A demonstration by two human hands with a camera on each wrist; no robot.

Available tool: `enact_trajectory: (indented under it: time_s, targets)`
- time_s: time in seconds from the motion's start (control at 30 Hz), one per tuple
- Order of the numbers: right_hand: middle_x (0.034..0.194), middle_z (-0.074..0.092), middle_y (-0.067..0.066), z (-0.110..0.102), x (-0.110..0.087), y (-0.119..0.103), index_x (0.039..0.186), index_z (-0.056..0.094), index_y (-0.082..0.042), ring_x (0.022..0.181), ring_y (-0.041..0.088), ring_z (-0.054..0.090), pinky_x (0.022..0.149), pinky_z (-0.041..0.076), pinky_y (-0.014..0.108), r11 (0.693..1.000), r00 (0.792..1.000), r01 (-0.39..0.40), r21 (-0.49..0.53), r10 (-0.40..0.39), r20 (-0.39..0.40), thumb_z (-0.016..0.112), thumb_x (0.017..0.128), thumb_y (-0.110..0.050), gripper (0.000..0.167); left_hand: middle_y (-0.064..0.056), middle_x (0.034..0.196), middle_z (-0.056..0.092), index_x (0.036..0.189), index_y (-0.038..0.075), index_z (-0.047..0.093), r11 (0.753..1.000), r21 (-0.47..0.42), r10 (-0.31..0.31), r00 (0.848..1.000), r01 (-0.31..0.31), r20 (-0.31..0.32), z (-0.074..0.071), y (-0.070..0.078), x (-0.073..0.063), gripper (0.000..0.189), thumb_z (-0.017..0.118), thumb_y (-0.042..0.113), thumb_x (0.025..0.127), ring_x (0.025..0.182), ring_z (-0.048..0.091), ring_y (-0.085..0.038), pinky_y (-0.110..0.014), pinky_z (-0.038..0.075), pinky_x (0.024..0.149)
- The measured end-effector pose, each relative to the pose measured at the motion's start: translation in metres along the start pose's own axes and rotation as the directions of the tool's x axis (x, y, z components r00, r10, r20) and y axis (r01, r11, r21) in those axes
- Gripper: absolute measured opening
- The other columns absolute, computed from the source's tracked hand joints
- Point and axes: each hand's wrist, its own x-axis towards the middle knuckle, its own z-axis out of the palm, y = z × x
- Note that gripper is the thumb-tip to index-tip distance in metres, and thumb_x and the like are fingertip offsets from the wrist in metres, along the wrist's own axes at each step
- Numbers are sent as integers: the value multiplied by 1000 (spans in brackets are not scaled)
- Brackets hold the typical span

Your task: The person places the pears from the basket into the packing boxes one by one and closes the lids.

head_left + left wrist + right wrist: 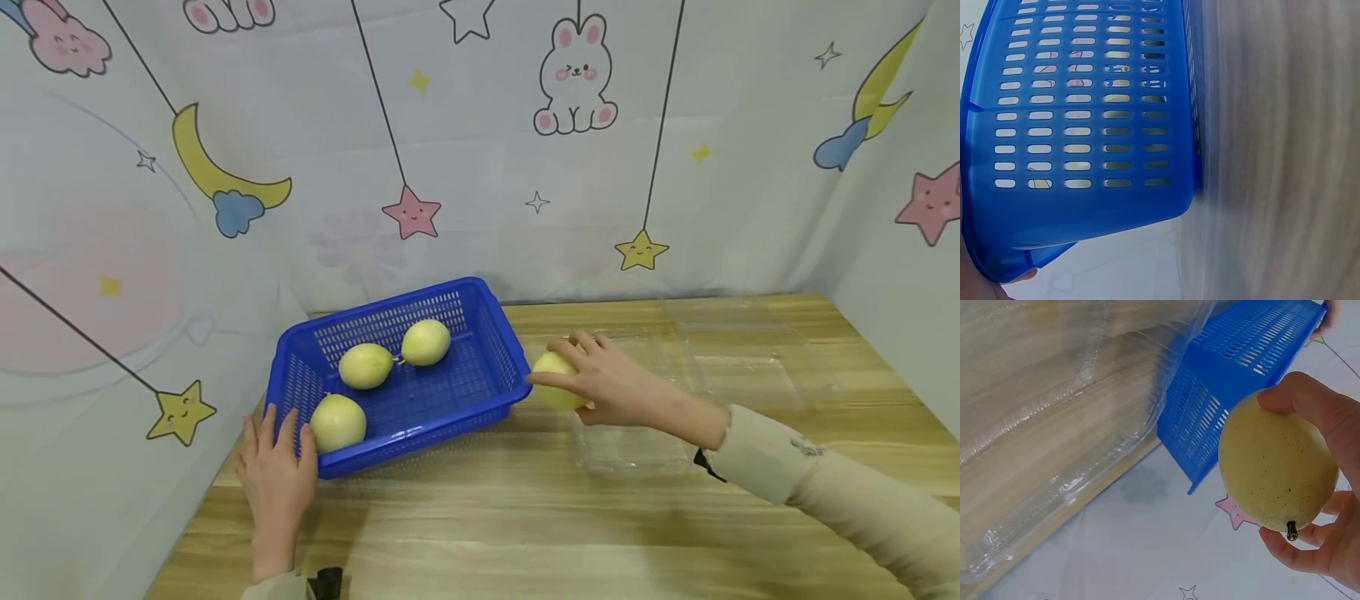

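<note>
Right hand (603, 379) is gripping a pear (1275, 465) between basket (457, 375) and clear tray (633, 450), left hand (277, 479) is resting, fingers spread, at basket's corner; transfer step apparently running, next move probably calling for gentle lowering

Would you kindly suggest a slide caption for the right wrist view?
Pale yellow fruit, stem showing, in the right hand's grip; blue basket behind, clear plastic container at frame left.

Right arm (787, 471) stretched inward — right fingers (1291, 551) curled; left fingers (267, 431) — spread, pointing forward.
</note>
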Motion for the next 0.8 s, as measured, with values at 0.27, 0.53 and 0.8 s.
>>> enact_trajectory:
  time_s: [0.27, 0.53, 0.8]
  targets:
    - [115, 48, 11, 3, -6, -2, 118, 51, -31, 97, 28, 46, 65, 47, 41, 999, 998, -52, 2, 52, 21, 77, 59, -35, 65, -23, 140, 33, 123, 1, 49, 1000, 3, 5, 1000, -5, -14, 0, -1, 1, 46, 34, 33, 93, 136, 13, -40, -69, 12, 98]
    - [106, 48, 10, 8, -13, -5, 114, 52, -28, 86, 26, 45, 65, 46, 38, 993, 993, -110, 48, 108, 42, 78, 55, -35, 65, -23, 140, 32, 123, 1, 49, 1000, -4, -3, 1000, 3, -7, -1, 1, 0, 46, 34, 32, 93, 136, 11, -41, -69, 11, 98]
    - [105, 48, 9, 11, -18, -7, 114, 53, -26, 81, 23, 43, 59, 46, 35, 984, 986, -160, 84, 155, 54, 79, 54, -35, 65, -23, 140, 33, 122, 1, 49, 1000, -2, -3, 1000, 3, -13, 0, 1, 0, 45, 35, 32, 93, 136, 12, -41, -69, 12, 97]
